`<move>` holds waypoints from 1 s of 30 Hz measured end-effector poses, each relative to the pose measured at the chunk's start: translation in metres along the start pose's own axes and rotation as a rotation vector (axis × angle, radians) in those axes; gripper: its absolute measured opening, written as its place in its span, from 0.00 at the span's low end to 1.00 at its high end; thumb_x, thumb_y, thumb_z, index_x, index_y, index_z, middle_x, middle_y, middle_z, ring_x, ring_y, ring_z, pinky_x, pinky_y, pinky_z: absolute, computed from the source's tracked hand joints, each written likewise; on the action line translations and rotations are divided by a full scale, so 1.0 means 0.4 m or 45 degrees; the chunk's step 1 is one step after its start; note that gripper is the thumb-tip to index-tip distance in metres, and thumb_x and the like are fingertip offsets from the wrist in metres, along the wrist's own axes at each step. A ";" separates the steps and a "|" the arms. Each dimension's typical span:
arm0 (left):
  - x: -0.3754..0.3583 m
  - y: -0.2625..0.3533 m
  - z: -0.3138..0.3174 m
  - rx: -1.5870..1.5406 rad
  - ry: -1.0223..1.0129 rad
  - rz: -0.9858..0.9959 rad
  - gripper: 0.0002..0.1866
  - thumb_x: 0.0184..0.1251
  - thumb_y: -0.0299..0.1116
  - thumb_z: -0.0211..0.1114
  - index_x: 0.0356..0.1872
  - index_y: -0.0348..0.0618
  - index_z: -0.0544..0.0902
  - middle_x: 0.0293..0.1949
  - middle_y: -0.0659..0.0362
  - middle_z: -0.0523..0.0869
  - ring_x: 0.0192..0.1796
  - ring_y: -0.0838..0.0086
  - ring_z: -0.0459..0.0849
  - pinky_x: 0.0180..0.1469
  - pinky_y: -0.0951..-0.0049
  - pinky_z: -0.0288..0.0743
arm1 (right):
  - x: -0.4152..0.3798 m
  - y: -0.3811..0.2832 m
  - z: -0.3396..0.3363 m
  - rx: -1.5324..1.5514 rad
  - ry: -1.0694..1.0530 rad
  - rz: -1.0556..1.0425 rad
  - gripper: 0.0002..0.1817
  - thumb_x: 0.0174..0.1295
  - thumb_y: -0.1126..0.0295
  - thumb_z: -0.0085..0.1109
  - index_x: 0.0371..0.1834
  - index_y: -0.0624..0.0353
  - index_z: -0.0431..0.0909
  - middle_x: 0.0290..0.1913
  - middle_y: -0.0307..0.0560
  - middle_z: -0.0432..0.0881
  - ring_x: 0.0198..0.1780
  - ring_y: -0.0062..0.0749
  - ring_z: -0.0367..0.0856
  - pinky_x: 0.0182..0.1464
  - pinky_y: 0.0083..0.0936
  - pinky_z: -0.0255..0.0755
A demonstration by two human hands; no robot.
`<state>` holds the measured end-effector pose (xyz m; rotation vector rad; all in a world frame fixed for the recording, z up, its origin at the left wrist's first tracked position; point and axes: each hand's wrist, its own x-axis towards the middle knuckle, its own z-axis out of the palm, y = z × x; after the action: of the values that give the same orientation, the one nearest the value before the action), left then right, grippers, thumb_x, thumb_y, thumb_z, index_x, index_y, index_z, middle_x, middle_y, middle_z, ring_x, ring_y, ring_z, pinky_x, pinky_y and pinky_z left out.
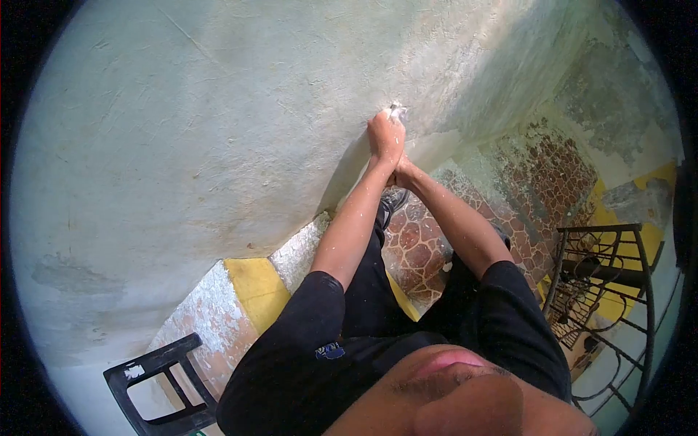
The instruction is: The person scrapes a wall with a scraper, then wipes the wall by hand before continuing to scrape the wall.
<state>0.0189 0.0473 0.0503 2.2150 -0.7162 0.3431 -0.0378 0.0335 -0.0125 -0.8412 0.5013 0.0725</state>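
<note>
My left hand point(386, 136) is closed at the pale green plastered wall point(218, 131), wrapped round a small whitish object point(397, 112) that touches the wall. What this object is cannot be made out. Just below it my right hand point(401, 173) is near the left wrist, mostly hidden behind it, so its fingers do not show clearly. White specks dot both forearms. The wall around the hands is rough, with scratches and small raised marks.
A black metal railing point(643, 291) stands at the right. At the lower left is a black plastic frame point(190, 389). Below the wall are a yellow strip point(256, 291), brown stone-pattern tiles point(414, 251) with white flakes and a dark shoe point(395, 203).
</note>
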 end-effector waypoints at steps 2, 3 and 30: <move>0.047 0.076 -0.036 -0.191 -0.058 -0.051 0.16 0.70 0.34 0.62 0.27 0.30 0.81 0.28 0.38 0.85 0.32 0.46 0.88 0.34 0.53 0.78 | 0.032 -0.034 0.003 0.030 0.054 -0.249 0.20 0.68 0.56 0.61 0.23 0.48 0.63 0.15 0.32 0.58 0.13 0.22 0.54 0.15 0.28 0.44; 0.062 0.107 -0.044 -0.386 -0.120 -0.096 0.16 0.71 0.35 0.62 0.28 0.30 0.81 0.29 0.37 0.85 0.33 0.43 0.88 0.35 0.52 0.78 | 0.039 -0.051 -0.002 0.060 0.112 -0.503 0.19 0.68 0.56 0.60 0.24 0.48 0.64 0.15 0.32 0.59 0.12 0.21 0.55 0.15 0.28 0.44; -0.083 -0.030 0.044 -0.631 -0.295 -0.594 0.22 0.82 0.39 0.49 0.35 0.28 0.80 0.28 0.46 0.89 0.21 0.63 0.88 0.21 0.65 0.80 | -0.036 0.008 -0.114 -0.723 0.066 0.067 0.18 0.69 0.55 0.52 0.23 0.48 0.63 0.16 0.34 0.58 0.16 0.23 0.57 0.17 0.30 0.49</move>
<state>-0.0004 0.0537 0.0166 1.8782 -0.3306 -0.3009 -0.0694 0.0045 -0.0337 -1.3871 0.5604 0.2502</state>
